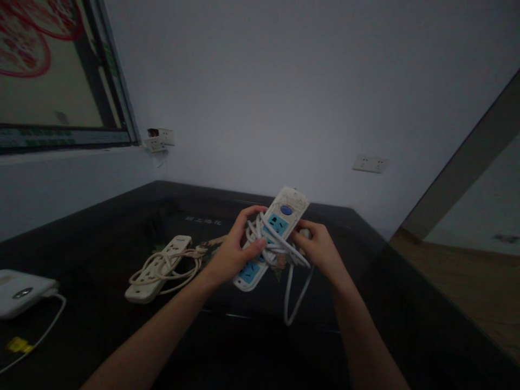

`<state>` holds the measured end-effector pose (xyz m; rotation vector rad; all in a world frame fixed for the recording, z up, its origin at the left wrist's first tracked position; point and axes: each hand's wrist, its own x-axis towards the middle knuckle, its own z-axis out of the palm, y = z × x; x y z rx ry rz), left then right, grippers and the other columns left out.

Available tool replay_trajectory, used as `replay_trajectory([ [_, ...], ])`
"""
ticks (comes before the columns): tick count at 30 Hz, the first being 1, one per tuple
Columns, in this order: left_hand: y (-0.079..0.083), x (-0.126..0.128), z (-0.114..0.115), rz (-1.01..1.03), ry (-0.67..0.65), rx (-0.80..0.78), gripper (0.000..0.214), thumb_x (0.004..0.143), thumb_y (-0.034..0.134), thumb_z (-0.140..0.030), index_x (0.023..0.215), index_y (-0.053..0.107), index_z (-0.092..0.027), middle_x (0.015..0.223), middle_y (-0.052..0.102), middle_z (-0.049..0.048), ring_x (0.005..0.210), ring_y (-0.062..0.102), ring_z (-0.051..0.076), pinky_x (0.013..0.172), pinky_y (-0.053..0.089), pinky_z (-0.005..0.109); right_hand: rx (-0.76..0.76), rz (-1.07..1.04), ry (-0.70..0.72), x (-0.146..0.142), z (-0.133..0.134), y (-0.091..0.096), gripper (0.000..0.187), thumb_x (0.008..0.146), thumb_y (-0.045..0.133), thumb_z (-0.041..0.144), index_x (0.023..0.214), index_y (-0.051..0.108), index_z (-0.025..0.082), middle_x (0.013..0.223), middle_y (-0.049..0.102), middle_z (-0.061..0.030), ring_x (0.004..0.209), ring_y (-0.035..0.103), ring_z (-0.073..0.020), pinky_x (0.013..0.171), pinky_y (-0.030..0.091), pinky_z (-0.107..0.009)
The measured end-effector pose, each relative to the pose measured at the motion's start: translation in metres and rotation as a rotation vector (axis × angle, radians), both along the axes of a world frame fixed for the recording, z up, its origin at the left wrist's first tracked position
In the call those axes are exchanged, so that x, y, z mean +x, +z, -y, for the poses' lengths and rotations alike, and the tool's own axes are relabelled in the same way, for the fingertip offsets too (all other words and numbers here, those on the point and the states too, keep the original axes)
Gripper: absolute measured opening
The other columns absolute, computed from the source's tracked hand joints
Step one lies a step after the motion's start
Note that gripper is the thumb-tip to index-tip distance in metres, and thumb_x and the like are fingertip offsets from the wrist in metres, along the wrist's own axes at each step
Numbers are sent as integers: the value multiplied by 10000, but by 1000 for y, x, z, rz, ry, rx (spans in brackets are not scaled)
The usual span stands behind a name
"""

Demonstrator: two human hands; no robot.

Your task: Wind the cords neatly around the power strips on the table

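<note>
A white power strip with blue sockets (278, 223) is held tilted above the black table, its upper end leaning right. White cord (280, 246) is wound round its middle, and one loop hangs below. My left hand (239, 244) grips the strip and cord from the left, thumb across the front. At the strip's right side, my right hand (317, 244) has its fingers closed near a pale piece that looks like the cord's plug (304, 233), partly hidden by the fingers. A second, cream power strip (150, 276) lies on the table to the left with its cord coiled over it.
The glossy black table (195, 341) reaches back to a pale wall. At far left sits a white box-like device (24, 292) with a thin cable and a yellow tag (19, 345). Wall sockets (370, 163) are at right; a loose socket plate (155, 144) hangs near the window.
</note>
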<state>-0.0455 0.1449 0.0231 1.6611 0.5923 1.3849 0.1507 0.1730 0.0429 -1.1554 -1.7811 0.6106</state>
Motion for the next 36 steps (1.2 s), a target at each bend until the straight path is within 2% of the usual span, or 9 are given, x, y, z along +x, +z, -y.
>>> replay_trajectory([
  [7,5,-17,-14,159,110,-81,523,825,566,-398,1296,382,-268,1274,525,73,1106,547,269,907,501,427,-181,-202,113,-1,2,1,280,728,673,354,917,740,158,786,715,-51,594,570,-118,494,391,-210],
  [12,8,-24,-14,186,113,-5,544,835,529,-405,1343,392,-264,1354,482,68,1191,495,276,958,481,408,-467,-274,402,-5,3,-5,366,747,665,399,1031,692,170,674,637,7,380,237,-14,377,119,-189],
  [15,13,-24,-13,228,106,-30,533,841,518,-395,1343,388,-269,1353,487,69,1136,541,272,896,525,394,-422,-303,360,-6,2,-6,366,730,682,409,1000,700,161,673,624,11,395,263,-18,378,138,-190],
  [18,19,-24,-12,304,98,-99,531,853,503,-391,1348,347,-281,1324,507,77,999,619,259,779,577,400,-301,-373,180,-6,-1,-6,406,712,691,421,1025,693,162,777,672,-19,407,314,-25,377,189,-193],
  [21,21,-28,-13,364,134,-78,524,861,499,-397,1345,341,-274,1321,506,82,961,637,245,769,583,397,-245,-314,103,-7,1,-4,320,692,701,430,851,713,153,752,681,-31,458,430,-61,413,289,-201],
  [25,15,-31,-17,327,208,43,523,878,498,-397,1363,346,-274,1349,489,75,1082,589,254,900,527,417,-241,-95,233,-21,13,-3,258,725,660,427,711,708,174,679,662,-35,575,543,-128,495,391,-229],
  [30,8,-29,-16,155,328,284,531,870,534,-426,1360,413,-258,1415,438,59,1297,404,263,1122,299,398,-167,-193,168,-46,20,-14,326,744,619,471,654,661,160,641,635,-41,576,549,-147,508,411,-248],
  [32,9,-29,-15,175,327,232,534,877,530,-415,1374,393,-273,1412,446,59,1269,438,261,1090,345,398,-154,-154,135,-49,21,-16,336,764,584,464,641,628,154,570,574,-18,511,493,-127,472,368,-242],
  [36,13,-34,-18,349,279,-3,594,888,501,-434,1428,282,-320,1339,518,75,1052,599,249,838,538,370,-63,48,205,-48,30,-8,329,810,531,399,585,569,162,530,459,21,492,392,-98,463,277,-235],
])
